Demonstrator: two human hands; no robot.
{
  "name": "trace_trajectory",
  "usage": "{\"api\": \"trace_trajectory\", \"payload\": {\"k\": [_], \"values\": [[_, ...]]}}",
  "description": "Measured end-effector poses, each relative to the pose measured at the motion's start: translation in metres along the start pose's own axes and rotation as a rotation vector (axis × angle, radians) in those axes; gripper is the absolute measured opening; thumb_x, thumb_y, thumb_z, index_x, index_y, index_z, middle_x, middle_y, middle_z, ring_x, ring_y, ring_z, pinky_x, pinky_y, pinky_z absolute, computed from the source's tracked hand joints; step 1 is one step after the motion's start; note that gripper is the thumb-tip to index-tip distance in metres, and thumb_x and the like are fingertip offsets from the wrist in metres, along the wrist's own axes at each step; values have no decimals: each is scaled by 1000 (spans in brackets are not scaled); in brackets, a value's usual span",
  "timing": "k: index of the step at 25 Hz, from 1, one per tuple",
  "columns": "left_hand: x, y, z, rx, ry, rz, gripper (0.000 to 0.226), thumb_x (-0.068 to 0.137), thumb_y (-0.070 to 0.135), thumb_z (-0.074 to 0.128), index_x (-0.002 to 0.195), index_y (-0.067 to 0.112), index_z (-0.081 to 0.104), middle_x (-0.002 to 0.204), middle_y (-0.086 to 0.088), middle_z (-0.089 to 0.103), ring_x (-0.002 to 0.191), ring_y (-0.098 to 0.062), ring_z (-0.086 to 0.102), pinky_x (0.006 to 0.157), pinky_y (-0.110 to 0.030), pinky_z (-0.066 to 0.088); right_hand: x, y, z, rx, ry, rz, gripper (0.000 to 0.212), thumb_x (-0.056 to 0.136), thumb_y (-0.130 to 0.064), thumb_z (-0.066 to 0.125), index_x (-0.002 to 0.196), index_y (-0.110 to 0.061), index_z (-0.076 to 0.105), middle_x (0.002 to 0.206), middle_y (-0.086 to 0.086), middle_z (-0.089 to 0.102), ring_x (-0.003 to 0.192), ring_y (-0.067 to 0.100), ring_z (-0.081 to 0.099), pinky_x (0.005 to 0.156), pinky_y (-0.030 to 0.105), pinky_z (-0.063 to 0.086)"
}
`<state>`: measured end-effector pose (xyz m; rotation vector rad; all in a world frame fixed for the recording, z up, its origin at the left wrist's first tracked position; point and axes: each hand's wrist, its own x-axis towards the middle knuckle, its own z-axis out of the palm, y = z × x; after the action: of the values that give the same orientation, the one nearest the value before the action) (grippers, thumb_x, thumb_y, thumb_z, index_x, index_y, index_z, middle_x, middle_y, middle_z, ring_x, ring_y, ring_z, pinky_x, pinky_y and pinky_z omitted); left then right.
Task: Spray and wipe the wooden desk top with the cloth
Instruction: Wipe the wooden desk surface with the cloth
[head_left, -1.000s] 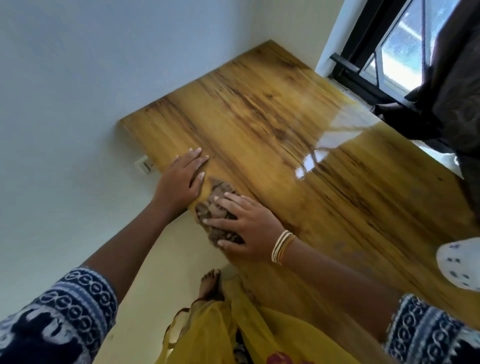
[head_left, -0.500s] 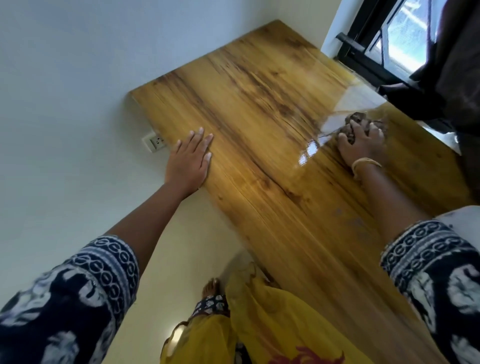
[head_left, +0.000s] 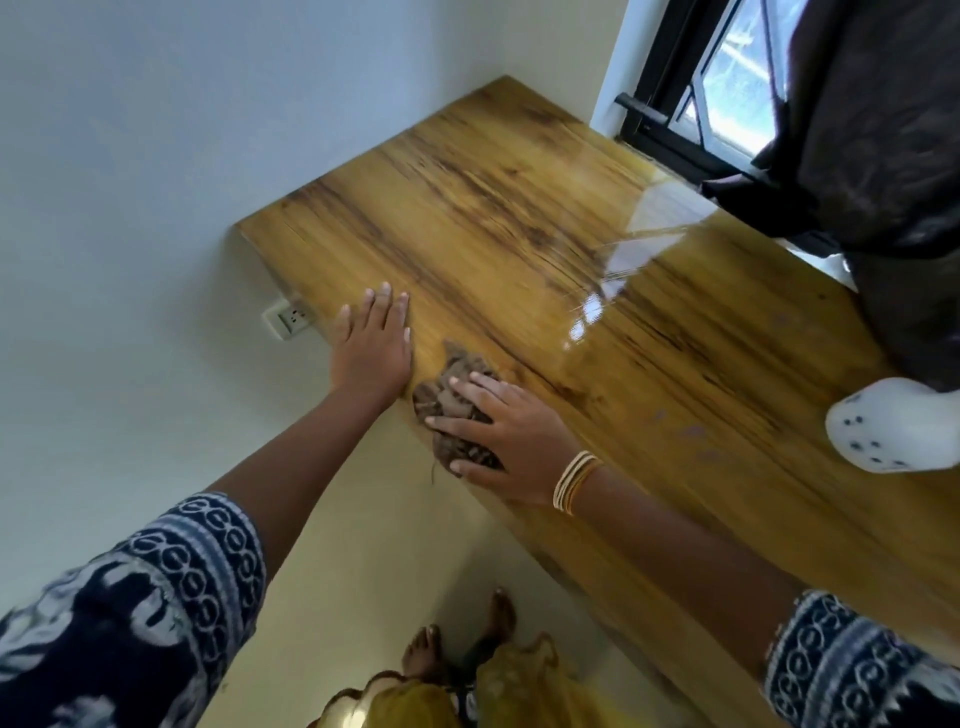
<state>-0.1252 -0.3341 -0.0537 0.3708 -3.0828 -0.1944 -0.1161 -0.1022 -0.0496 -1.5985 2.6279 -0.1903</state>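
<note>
The glossy wooden desk top (head_left: 519, 218) runs from the wall corner toward me. A crumpled brown cloth (head_left: 447, 400) lies at the desk's near edge, pressed down under my right hand (head_left: 511, 431), whose fingers spread over it. My left hand (head_left: 371, 345) rests flat on the desk edge just left of the cloth, fingers apart, holding nothing. A white rounded object with dark dots (head_left: 898, 426), possibly the spray bottle, sits on the desk at the right.
A dark curtain (head_left: 872, 130) hangs over the desk's right side by the black-framed window (head_left: 691, 104). A wall socket (head_left: 291, 319) sits below the desk's left edge. My bare feet (head_left: 426, 654) stand on the floor under the desk edge.
My right hand has dragged the cloth back from the far side near the window to the near edge beside my left hand. The left hand has stayed flat on the edge.
</note>
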Motion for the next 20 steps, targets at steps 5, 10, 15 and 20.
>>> {"api": "trace_trajectory", "payload": {"k": [5,10,15,20], "values": [[-3,53,2,-66,16,128,47,102,20,31,148,12,34,161,-7,19,150,-24,12,120,-47,10,-14,78,-13,-7,14,72,53,92,-60,46,140,-37,50,151,7,43,137,29,40,112,46,32],[-5,129,19,-173,19,31,49,103,27,25,151,16,26,161,-3,20,150,-21,12,120,-45,12,-38,262,-47,26,180,729,52,89,-57,50,137,-39,52,152,9,40,138,32,36,109,45,34],[-2,129,24,-158,61,12,50,103,30,24,151,20,27,160,-2,23,149,-18,15,120,-45,16,-82,364,-54,71,257,1120,70,81,-60,38,143,-29,46,152,16,33,142,36,25,118,48,20],[-2,131,23,-141,55,7,49,103,30,24,152,21,26,161,0,23,149,-18,15,120,-46,17,-37,288,-50,-3,195,967,65,92,-57,34,148,-24,38,154,20,31,140,38,29,114,48,27]]}}
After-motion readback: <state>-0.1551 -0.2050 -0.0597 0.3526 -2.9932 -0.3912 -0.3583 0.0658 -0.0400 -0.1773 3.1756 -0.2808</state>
